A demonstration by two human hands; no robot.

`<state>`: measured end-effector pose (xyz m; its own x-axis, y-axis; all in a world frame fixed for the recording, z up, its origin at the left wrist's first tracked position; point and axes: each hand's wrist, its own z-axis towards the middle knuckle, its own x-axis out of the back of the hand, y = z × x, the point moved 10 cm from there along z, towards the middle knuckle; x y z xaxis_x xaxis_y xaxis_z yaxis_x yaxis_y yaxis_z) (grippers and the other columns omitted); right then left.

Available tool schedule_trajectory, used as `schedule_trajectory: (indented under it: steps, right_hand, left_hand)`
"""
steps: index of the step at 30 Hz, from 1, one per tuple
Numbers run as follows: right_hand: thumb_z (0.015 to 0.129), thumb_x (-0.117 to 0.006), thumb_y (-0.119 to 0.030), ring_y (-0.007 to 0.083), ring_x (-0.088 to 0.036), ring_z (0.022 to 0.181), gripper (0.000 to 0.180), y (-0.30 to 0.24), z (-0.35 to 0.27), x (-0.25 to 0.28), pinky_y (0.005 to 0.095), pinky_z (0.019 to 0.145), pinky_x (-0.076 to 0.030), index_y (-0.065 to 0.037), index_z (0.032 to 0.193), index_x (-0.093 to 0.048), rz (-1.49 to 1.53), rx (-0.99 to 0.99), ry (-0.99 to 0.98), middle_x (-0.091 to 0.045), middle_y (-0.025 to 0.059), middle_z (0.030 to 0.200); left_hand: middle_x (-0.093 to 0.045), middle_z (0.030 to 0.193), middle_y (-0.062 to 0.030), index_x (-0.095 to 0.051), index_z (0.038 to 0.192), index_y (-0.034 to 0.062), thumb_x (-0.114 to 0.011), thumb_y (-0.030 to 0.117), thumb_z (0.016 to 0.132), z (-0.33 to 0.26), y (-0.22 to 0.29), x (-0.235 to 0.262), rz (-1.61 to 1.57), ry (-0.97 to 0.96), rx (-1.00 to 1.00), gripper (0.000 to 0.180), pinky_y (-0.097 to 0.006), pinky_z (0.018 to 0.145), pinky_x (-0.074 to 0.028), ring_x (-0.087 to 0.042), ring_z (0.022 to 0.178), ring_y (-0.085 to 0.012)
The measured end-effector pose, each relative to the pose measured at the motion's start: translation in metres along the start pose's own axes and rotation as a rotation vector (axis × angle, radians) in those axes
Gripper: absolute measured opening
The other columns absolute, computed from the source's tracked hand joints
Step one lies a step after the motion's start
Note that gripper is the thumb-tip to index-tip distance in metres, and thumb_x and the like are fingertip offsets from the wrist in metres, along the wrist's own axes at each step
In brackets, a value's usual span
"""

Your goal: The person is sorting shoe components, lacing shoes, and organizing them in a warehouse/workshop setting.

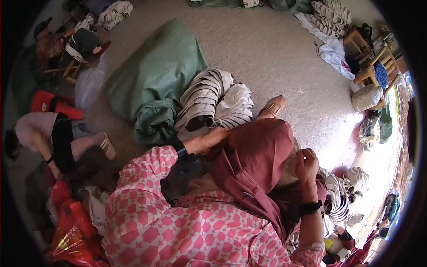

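Observation:
My left hand [212, 139] lies against the side of my raised knee in dark red trousers [255, 149]. Its fingertips pass out of sight by the thigh, so their grip is hidden. Just beyond it stand two stacks of nested beige shoe uppers [205, 95], with laces or cords at their near end. My right hand [307, 165] is raised on the other side of the knee, fingers curled closed; a small white spot shows on them. What they pinch, if anything, is too small to make out. A beige piece [289, 168] shows partly between the knee and this hand.
A big green sack [160, 66] lies beyond the stacks. More beige uppers [340, 191] are heaped at right, near a bright doorway. Two people [40, 129] sit at left, by a red bag [73, 233]. Wooden chairs [378, 73] stand at the far right.

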<state>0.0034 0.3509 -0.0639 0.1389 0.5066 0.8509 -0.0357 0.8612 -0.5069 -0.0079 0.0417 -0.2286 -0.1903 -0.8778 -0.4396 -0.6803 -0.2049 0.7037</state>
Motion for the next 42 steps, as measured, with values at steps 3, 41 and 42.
schedule_trajectory:
  steps: [3,41,42]
  right_hand:
    - [0.084,-0.054,-0.015,0.0352,-0.059,0.074,0.018,-0.001,0.002,0.005,0.0416,0.064,-0.046,-0.002,0.075,-0.063,-0.009,-0.019,0.005,-0.06,0.0146,0.077]
    - [0.084,-0.055,-0.013,0.0342,-0.06,0.075,0.016,0.002,0.003,0.001,0.0387,0.065,-0.047,0.0,0.078,-0.063,0.03,0.001,-0.021,-0.061,0.0155,0.079]
    - [0.084,-0.055,-0.013,0.0342,-0.06,0.075,0.016,0.003,0.002,0.001,0.0387,0.065,-0.047,0.0,0.078,-0.063,0.027,-0.003,-0.026,-0.061,0.0155,0.079]
  left_hand:
    - [-0.06,0.078,-0.0002,-0.065,0.102,0.0086,-0.054,0.025,0.092,-0.007,-0.012,0.004,0.874,-0.439,-0.757,0.022,-0.029,0.06,-0.043,-0.057,0.072,-0.0106]
    - [-0.062,0.072,-0.0012,-0.065,0.084,0.0028,-0.065,0.024,0.087,-0.083,-0.001,0.149,0.809,-0.064,0.381,0.022,-0.028,0.053,-0.043,-0.056,0.062,-0.0115]
    - [-0.064,0.083,-0.0045,-0.066,0.09,0.0038,-0.065,0.022,0.085,-0.07,0.021,0.159,1.453,0.111,0.192,0.018,-0.032,0.061,-0.046,-0.059,0.074,-0.0182]
